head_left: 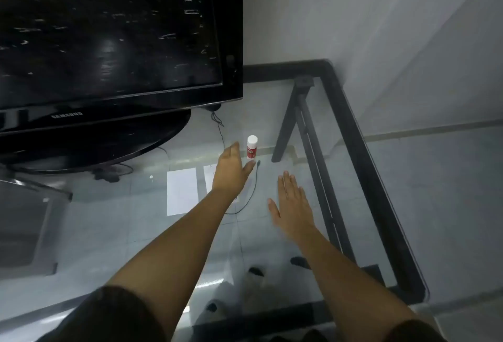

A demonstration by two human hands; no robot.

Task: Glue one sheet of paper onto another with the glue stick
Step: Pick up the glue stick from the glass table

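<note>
The glue stick (251, 147) stands upright and capped on the glass table (353, 134), and everything is placed from it; the left hand (231, 171) hovers just beside it, fingers spread and holding nothing, seemingly poised to take it. Two paper sheets (181, 191) lie flat nearer the person; the right hand (292, 205) lies open and empty, palm down, probably for support.

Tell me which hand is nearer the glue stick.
Left. The left hand is open just beside the glue stick, fingertips almost at it. The right hand lies flat on the glass, nearer the person and farther right.
</note>
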